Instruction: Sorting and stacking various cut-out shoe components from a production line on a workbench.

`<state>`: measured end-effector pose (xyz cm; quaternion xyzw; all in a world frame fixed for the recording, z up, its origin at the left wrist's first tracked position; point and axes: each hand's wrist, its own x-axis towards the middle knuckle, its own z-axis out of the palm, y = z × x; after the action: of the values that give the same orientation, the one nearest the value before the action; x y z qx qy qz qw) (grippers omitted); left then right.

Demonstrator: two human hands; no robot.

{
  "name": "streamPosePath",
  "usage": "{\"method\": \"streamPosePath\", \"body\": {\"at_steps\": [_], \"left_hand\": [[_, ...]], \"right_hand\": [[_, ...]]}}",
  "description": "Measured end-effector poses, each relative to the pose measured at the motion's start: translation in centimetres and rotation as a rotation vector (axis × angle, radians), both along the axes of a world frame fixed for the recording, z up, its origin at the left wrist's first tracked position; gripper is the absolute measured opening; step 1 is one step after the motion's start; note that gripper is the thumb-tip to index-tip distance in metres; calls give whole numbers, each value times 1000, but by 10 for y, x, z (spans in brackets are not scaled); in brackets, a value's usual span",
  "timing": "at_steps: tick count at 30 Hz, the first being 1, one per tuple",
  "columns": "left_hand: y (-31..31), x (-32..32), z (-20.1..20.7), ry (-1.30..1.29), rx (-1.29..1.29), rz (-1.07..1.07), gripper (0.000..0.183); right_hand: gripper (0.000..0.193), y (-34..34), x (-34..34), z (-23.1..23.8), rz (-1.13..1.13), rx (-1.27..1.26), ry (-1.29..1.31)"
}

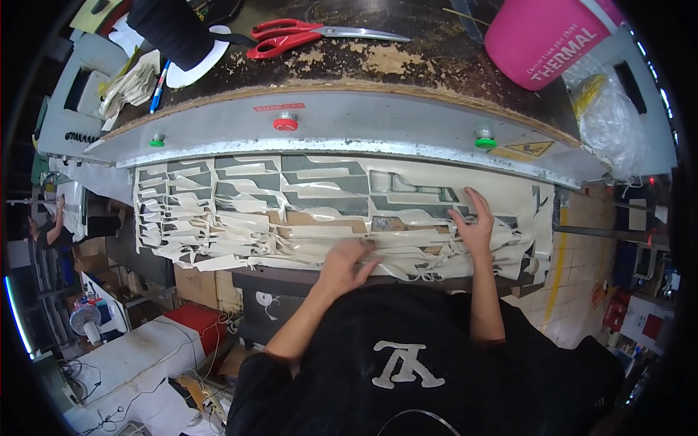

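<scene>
A cream sheet of material [502,182] lies across the machine bed, with rows of shaped openings cut through it and thin, curled strips left between them. A metal-edged cutting die [414,190] rests on its far side, right of centre. My right hand [476,225] is just beside the die's right end, fingers and thumb spread; whether the fingertips touch it I cannot tell. Over the loose strips at the near middle is my left hand [345,267], slightly blurred, its thumb apart from the fingers and nothing visible in its grasp.
Beyond the bed, a grey machine beam [349,123] carries a red button [286,122] and two green ones. On the worn top above lie red-handled scissors [287,36], a black thread cone [169,33], a blue pen [159,87] and a pink container [542,40]. Another person [62,225] stands far left.
</scene>
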<state>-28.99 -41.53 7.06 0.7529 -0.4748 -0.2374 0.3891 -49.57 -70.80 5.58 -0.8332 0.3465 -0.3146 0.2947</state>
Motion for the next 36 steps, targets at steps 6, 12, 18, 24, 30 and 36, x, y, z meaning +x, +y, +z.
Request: {"method": "streamPosePath", "body": {"at_steps": [6, 12, 18, 24, 30, 36], "left_hand": [[15, 5, 1, -163, 316, -239, 37], [-13, 12, -3, -255, 162, -135, 36], [-10, 11, 19, -277, 176, -76, 40], [-11, 5, 22, -295, 157, -65, 38], [-12, -2, 27, -306, 127, -37, 35], [-15, -1, 30, -300, 121, -53, 36]], "right_hand": [[31, -34, 81, 84, 121, 45, -35], [41, -49, 81, 100, 147, 228, 0], [45, 72, 15, 39, 370, 363, 257], [52, 109, 1, 32, 303, 106, 332], [46, 111, 2, 30, 267, 82, 282], [43, 111, 2, 36, 258, 35, 290]]}}
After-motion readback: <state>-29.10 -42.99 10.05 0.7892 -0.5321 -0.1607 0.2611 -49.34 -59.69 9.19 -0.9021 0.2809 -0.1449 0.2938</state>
